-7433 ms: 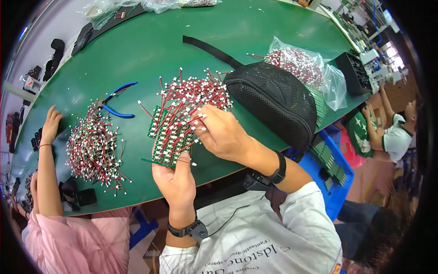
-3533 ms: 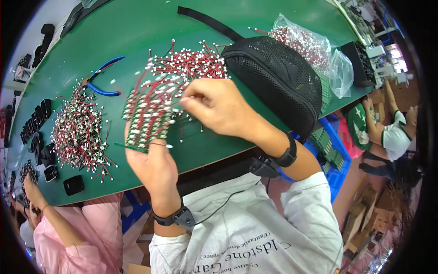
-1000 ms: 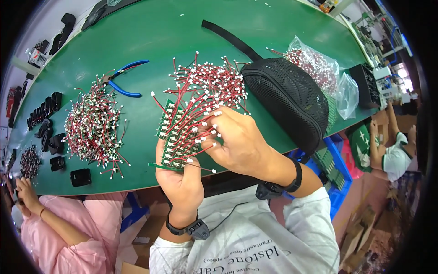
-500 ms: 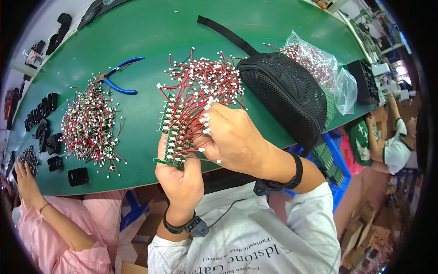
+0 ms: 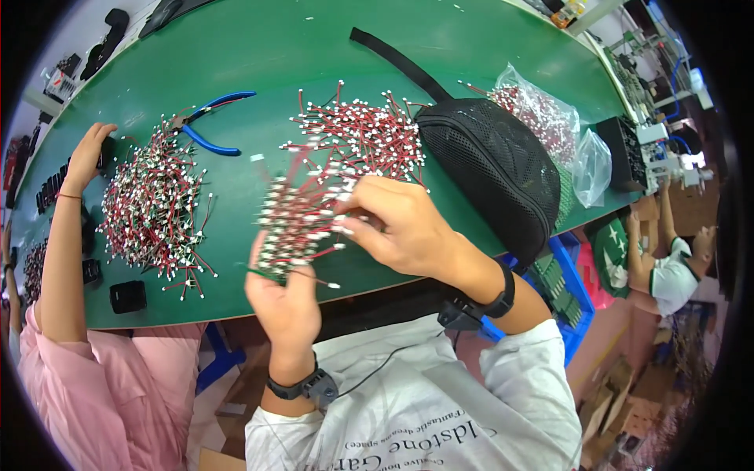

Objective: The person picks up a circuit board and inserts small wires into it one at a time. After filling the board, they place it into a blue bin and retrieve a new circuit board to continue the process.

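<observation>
My left hand (image 5: 284, 310) grips the lower end of a green circuit board panel (image 5: 265, 275), thumb on top. Rows of white connectors and red wire leads (image 5: 302, 210) cover the panel, smeared by motion. My right hand (image 5: 397, 224) is at the panel's right side, thumb and forefinger curled together among the white plugs of the leads. What lies between those fingertips is too blurred to make out. Just beyond the panel spreads a loose pile of red leads with white plugs (image 5: 369, 133).
To the left lie another heap of wired parts (image 5: 153, 208), blue-handled cutters (image 5: 212, 147) and a black box (image 5: 127, 297). A co-worker's arm (image 5: 67, 243) reaches over the table there. On the right are a black mesh bag (image 5: 491, 165), a plastic bag of leads (image 5: 538, 118) and a blue crate (image 5: 577, 334).
My left hand and the panel have shifted a little left, the panel now blurred. My right hand's fingers have drawn down slightly. The co-worker's arm has reached farther across the table.
</observation>
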### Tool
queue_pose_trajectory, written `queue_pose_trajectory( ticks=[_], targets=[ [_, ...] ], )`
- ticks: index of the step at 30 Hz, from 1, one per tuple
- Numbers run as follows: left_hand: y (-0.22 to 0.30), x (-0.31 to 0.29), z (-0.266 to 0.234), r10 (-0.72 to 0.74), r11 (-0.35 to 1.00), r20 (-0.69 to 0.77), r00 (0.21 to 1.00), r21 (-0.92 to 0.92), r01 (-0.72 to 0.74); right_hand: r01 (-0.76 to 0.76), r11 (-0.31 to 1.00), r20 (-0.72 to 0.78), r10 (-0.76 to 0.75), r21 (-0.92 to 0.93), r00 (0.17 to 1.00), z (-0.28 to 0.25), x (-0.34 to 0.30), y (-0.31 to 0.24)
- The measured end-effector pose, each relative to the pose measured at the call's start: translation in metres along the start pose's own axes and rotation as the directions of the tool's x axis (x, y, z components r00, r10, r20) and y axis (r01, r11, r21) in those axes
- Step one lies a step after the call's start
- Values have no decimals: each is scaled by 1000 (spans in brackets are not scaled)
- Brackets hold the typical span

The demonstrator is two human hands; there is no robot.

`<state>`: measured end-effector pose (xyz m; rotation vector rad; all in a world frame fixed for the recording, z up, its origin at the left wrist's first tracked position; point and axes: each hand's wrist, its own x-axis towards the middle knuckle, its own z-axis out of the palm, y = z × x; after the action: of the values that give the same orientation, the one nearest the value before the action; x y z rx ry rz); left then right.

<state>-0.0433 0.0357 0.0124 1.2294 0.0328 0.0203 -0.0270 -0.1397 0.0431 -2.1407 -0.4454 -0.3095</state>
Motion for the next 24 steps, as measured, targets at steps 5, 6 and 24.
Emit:
queue_pose_trajectory(
  ticks=[5, 6, 24],
  targets=[
    [5, 17, -31, -98, 973, -87, 991, -216, 77, 95, 976, 197, -56, -196, 979, 7, -15, 17],
    [6, 16, -30, -125, 962, -101, 987, -257, 95, 88, 976, 172, -54, -198, 984, 14, -16, 19],
    [4, 18, -12, -167, 919, -19, 986, -364, 148, -181, 952, -61, 202, 248, 978, 5, 23, 2]
  ],
)
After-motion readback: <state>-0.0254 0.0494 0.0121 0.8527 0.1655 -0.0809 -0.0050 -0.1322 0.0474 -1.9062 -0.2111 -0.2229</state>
